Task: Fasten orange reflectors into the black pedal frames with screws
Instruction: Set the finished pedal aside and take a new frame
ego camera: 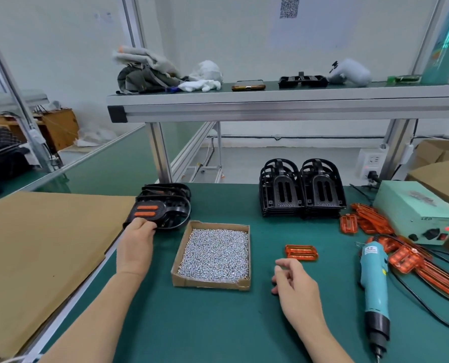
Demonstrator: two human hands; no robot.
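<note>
My left hand [137, 242] grips the near edge of a black pedal frame [150, 210] with two orange reflector strips showing in it; it lies on top of other black frames at the table's left. My right hand [294, 281] hovers over the green mat with fingers loosely curled and nothing in it, just short of a loose orange reflector [301, 252]. A cardboard tray of small silver screws [215, 251] sits between my hands. Two stacks of empty black frames [302, 192] stand at the back. A teal electric screwdriver [375, 289] lies at the right.
A heap of orange reflectors [380, 231] and black cables spread at the right, beside a pale green power box [417, 213]. A brown cardboard sheet [34, 258] covers the left. An aluminium shelf [270, 106] with cloths, a phone and a pedal part spans overhead.
</note>
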